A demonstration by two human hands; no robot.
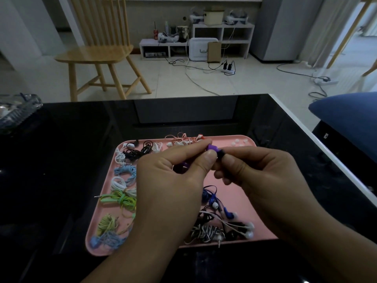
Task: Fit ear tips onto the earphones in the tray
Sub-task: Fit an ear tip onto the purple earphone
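Note:
A pink tray (240,193) lies on the black table and holds several coiled earphones in white, black, blue and green. Above its middle, my left hand (173,178) pinches a purple earbud (212,148) between thumb and forefinger, its purple cable (184,166) hanging behind the hand. My right hand (263,176) pinches a small black ear tip (221,154) right against the purple earbud's end. Loose white ear tips (238,142) lie in the tray's far right corner.
The black glossy table (81,160) ends at a white edge on the right. A clear glass dish (16,111) sits at its far left. A wooden chair (102,48) stands beyond the table, a blue cushion (346,119) to the right.

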